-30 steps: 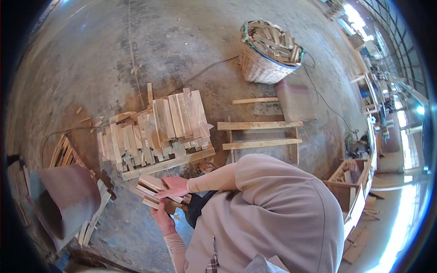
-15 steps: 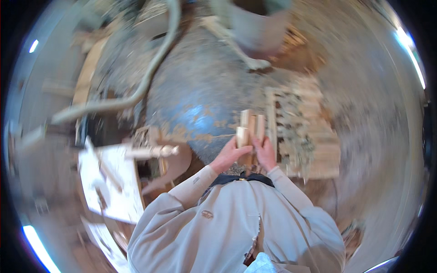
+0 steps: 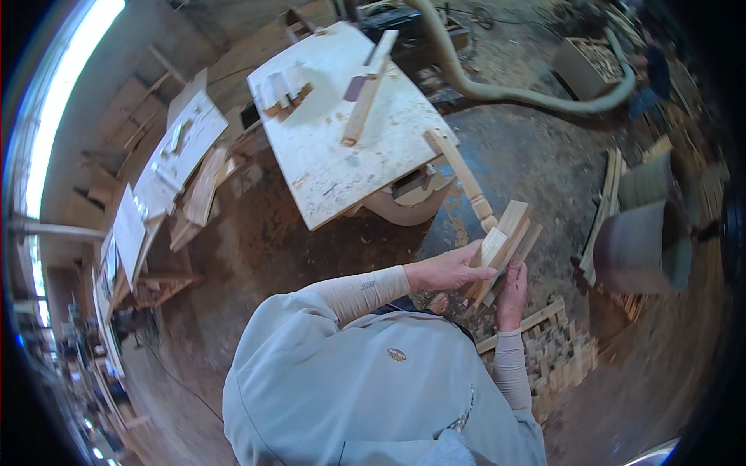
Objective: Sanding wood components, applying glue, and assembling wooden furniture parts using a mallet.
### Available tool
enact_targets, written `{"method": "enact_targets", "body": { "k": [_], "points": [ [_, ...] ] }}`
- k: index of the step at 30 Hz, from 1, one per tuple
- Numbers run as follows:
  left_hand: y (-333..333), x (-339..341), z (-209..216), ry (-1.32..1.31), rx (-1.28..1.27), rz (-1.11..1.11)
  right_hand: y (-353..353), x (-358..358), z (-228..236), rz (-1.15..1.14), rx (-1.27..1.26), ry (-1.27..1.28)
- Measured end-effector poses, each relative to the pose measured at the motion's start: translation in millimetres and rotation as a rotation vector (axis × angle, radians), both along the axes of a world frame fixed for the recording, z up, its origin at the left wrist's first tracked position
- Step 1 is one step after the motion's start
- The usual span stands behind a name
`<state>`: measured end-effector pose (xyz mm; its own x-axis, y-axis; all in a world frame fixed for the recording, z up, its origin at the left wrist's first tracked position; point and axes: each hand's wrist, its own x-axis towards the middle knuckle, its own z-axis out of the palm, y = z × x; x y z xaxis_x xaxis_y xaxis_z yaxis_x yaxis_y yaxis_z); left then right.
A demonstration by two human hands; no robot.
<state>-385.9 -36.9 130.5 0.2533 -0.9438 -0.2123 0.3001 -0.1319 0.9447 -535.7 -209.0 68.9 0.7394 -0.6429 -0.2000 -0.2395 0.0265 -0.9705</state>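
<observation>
Several short, squared wooden blocks (image 3: 511,223) are bunched together in front of my body, their long sides roughly parallel. My left hand (image 3: 449,269) grips them from the left, its thumb lying across the nearest block. From the right my right hand (image 3: 510,297) closes round the other side of the bundle. Just beyond the blocks, a turned wooden leg (image 3: 463,177) juts over the corner of a white-topped table (image 3: 311,175). Farther back on that tabletop lie another wooden leg (image 3: 362,113) and a cluster of pale wooden blocks (image 3: 281,87).
Stacked wood pieces (image 3: 561,353) lie on the floor at right, near a large grey bin (image 3: 643,247). A thick hose (image 3: 497,93) curves across the far floor toward a box of scraps (image 3: 587,68). More boards rest on a bench (image 3: 177,159) at far left.
My view has swung left, bringing the white-topped table to the middle. Both hands still hold the wooden blocks, which now tilt to the right.
</observation>
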Motion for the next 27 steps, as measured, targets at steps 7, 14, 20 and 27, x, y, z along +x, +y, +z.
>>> {"method": "enact_targets", "body": {
  "k": [7, 14, 20, 27],
  "points": [
    [70, 6, 0, 0.097, -0.017, 0.394, 39, 75, 25, 0.376, 0.092, -0.082],
    [128, 18, -28, 0.161, -0.049, 0.735, 85, 146, 18, 0.650, 0.012, -0.033],
    [172, 74, -35, 0.191, -0.094, 1.053, 133, 244, 18, 0.792, -0.091, 0.029],
    [248, 231, -30, 0.095, -0.099, 1.233, 197, 416, 17, 0.907, -0.064, 0.010]
  ]
}}
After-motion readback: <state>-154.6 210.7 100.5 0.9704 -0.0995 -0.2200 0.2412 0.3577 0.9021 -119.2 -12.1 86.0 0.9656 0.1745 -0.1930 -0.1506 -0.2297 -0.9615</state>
